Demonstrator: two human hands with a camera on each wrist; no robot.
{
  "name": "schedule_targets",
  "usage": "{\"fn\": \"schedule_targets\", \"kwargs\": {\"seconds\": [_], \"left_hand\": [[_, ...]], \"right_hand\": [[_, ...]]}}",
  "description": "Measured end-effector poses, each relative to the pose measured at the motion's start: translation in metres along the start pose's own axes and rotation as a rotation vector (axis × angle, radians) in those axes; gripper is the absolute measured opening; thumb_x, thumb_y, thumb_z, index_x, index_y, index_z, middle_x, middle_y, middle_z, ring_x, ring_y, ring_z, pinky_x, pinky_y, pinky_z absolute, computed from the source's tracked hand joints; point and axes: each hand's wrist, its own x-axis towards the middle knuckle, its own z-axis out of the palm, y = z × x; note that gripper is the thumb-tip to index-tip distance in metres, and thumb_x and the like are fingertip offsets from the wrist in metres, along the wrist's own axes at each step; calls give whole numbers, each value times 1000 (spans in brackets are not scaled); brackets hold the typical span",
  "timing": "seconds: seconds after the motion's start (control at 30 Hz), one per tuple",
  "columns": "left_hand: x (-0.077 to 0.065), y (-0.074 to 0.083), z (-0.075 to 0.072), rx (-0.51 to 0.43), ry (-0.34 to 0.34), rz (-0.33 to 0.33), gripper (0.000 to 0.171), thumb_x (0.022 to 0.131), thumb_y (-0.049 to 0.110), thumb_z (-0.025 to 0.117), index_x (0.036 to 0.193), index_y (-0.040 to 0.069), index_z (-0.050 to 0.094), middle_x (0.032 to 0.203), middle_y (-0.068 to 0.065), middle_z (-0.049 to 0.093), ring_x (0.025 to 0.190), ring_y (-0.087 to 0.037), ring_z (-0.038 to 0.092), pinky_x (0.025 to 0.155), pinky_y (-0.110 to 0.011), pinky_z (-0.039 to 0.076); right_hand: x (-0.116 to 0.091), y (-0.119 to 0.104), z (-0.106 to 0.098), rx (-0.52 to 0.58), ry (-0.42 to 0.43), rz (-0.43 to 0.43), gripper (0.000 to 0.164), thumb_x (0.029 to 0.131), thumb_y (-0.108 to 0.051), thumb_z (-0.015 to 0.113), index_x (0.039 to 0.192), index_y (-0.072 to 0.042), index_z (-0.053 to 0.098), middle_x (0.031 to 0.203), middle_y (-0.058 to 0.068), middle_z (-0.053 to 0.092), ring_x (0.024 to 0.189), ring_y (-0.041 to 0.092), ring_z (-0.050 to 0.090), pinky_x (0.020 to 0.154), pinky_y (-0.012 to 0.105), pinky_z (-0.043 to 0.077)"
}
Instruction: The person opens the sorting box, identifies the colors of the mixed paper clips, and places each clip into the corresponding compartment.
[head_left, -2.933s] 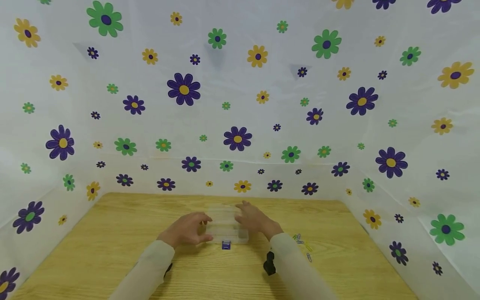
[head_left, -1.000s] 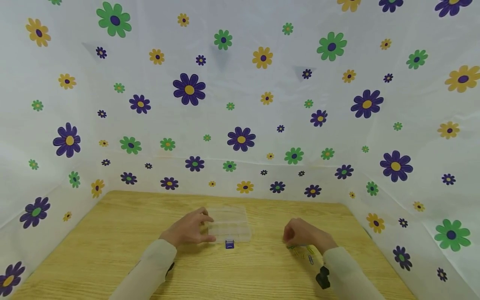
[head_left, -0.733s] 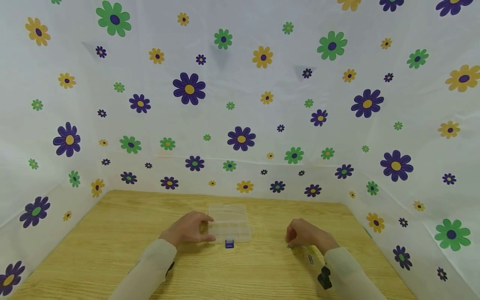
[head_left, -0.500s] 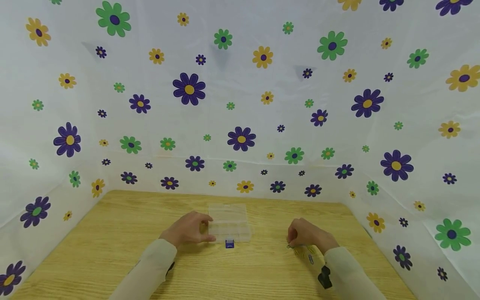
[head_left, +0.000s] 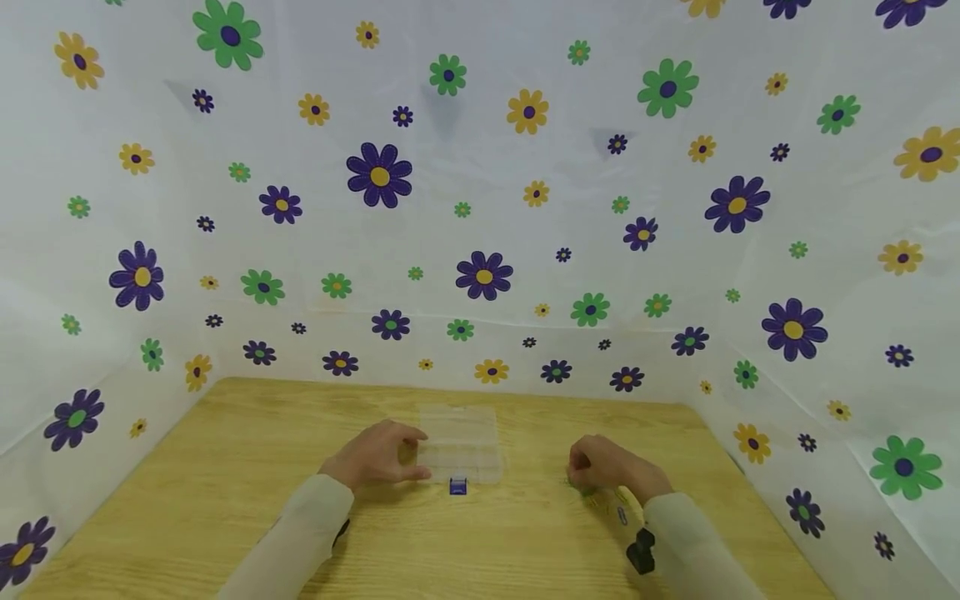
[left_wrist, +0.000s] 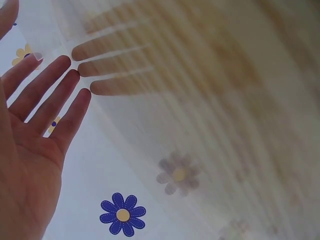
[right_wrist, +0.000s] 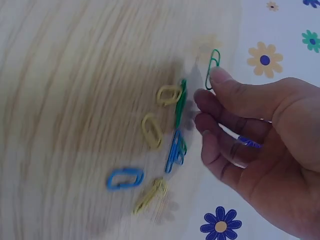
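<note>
My right hand (head_left: pixel 611 464) pinches a green paper clip (right_wrist: pixel 213 56) between thumb and fingertip, low over the table, and the clip's upper loop sticks out past the thumb. Below the hand, in the right wrist view, lie a blue clip (right_wrist: pixel 125 179), a yellow clip (right_wrist: pixel 151 131) and several others, some overlapping. A clear plastic box (head_left: pixel 465 462) with divided compartments lies in the middle, its lid (head_left: pixel 457 423) laid back behind. At the box's left side is my left hand (head_left: pixel 375 457), thumb near the front corner, fingers extended. A small blue-purple piece (head_left: pixel 458 486) sits at the box's front edge.
The wooden table (head_left: pixel 247 483) is enclosed at the back and sides by a white sheet (head_left: pixel 480 192) printed with flowers. A black wrist mount (head_left: pixel 641 552) is on the right sleeve, close over the table.
My right hand has left the box and moved right to the paper clips. It now pinches a green one, shifted slightly left in the last half second. My left hand stays by the box.
</note>
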Motion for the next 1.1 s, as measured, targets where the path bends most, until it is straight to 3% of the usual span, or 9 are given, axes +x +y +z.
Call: {"fn": "schedule_targets", "kwargs": {"seconds": [0.27,0.7,1.1], "left_hand": [[0,5,-7,-14,0,11,68,83,50,82,128,0,70,123,-13,75,113,-31,70,103,-52,55],[0,2,-3,-9,-16,-32,68,83,53,81,129,4,70,127,-11,74,118,-31,69,106,-53,53],[1,2,-1,-10,-15,-8,69,84,54,79,129,2,70,126,-13,74,117,-32,70,106,-53,54]], "right_hand": [[17,-21,7,26,106,-117,11,96,-2,69,85,-4,68,79,1,67,68,1,51,63,20,47],[43,-47,21,75,158,-75,11,99,-8,68,95,-5,78,90,5,76,75,3,60,68,21,52],[58,-70,27,127,178,-78,12,100,-7,66,96,-1,75,86,5,73,72,5,58,64,18,50]]}}
